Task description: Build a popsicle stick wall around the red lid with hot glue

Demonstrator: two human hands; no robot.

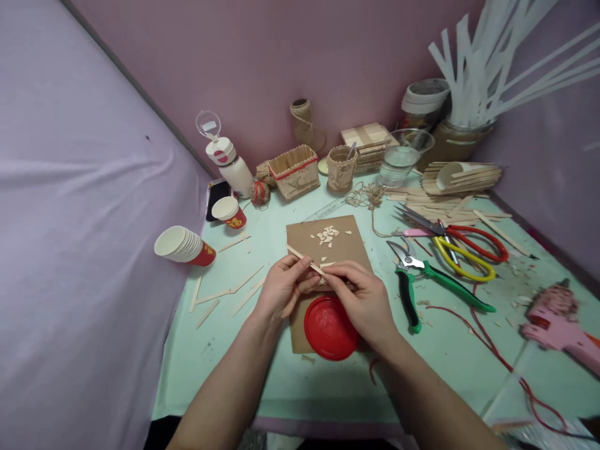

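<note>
A thin wooden strip (298, 253) slants between my two hands over a brown cardboard sheet (344, 240). My left hand (287, 282) pinches it around its middle, with the upper end sticking out past the thumb. Thumb and fingers of my right hand (357, 290) are closed on its lower end. Small pale teardrop-shaped pieces (328, 235) lie in a loose group on the cardboard beyond my hands. Just below my hands sits a round red lid (330, 328), partly covered by my right hand.
Green-handled pruners (440, 281) and large scissors (462, 244) lie at the right, near a pink glue gun (562, 325). Paper cups (187, 245) and loose strips are at the left. Behind stand a basket (295, 175), a small pot (340, 172) and a water bowl (400, 162).
</note>
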